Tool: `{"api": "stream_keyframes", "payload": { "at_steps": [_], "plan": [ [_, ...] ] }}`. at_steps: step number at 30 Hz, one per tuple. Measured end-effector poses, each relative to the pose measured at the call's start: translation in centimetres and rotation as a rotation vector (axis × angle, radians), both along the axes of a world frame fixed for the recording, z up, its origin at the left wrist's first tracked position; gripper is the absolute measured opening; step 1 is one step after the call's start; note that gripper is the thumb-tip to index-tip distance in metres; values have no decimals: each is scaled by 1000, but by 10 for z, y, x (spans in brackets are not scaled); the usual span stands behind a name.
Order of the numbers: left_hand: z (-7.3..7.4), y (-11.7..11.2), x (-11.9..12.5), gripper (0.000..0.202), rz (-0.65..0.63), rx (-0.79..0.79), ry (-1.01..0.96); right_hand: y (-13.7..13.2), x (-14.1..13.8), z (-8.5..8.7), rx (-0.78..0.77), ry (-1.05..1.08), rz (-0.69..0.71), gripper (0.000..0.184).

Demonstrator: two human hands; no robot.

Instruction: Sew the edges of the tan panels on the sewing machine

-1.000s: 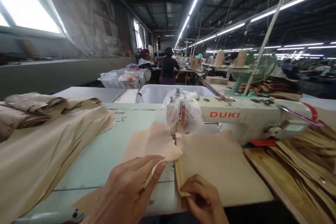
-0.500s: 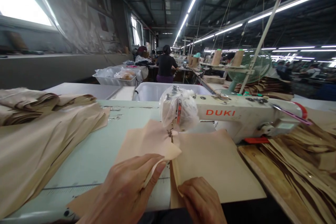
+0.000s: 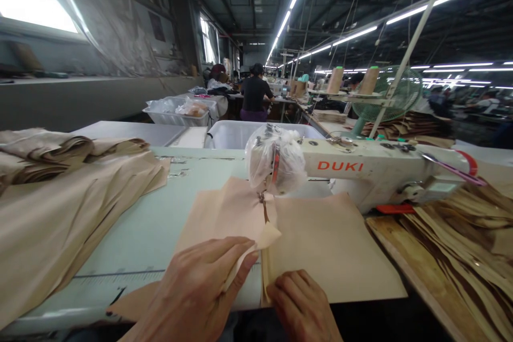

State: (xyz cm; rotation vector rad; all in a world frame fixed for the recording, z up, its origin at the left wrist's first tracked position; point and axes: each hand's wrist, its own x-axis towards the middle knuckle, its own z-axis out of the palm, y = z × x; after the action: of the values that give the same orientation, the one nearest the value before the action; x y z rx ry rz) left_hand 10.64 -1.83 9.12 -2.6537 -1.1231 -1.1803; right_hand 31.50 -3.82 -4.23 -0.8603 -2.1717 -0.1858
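Observation:
A sewing machine (image 3: 340,165) marked DUKI, its head wrapped in clear plastic (image 3: 274,157), stands over beige fabric. My left hand (image 3: 204,278) is closed on the left fabric piece (image 3: 218,211), thumb and fingers pinching a folded-up edge whose pale corner points right. The right fabric panel (image 3: 332,246) lies flat, its inner edge folded. At that edge's near end my right hand (image 3: 300,299) has its fingers curled on the fabric, pinching it. Both pieces run up to the presser foot (image 3: 262,197), with a narrow slit between them. My left palm hides part of the fabric.
Stacked beige fabric (image 3: 80,197) covers the table's left side. More cut pieces (image 3: 460,256) lie on a wooden board (image 3: 401,240) at right. Behind the machine are a white bin (image 3: 228,133), thread cones (image 3: 368,80), a fan (image 3: 404,93) and a seated person (image 3: 256,93).
My right hand has shifted slightly left and the fabric edge beneath it lies closer to the left piece. My left hand keeps its pinch. The view has tilted slightly.

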Motion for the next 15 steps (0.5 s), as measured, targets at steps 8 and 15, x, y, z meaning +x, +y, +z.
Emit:
{"api": "stream_keyframes", "payload": {
  "at_steps": [8, 15],
  "plan": [
    [-8, -4, -2, 36, -23, 13, 26, -1, -6, 3, 9, 25, -7, 21],
    [-11, -4, -1, 42, -30, 48, 80, -1, -9, -5, 55, 53, -16, 21]
  ]
}}
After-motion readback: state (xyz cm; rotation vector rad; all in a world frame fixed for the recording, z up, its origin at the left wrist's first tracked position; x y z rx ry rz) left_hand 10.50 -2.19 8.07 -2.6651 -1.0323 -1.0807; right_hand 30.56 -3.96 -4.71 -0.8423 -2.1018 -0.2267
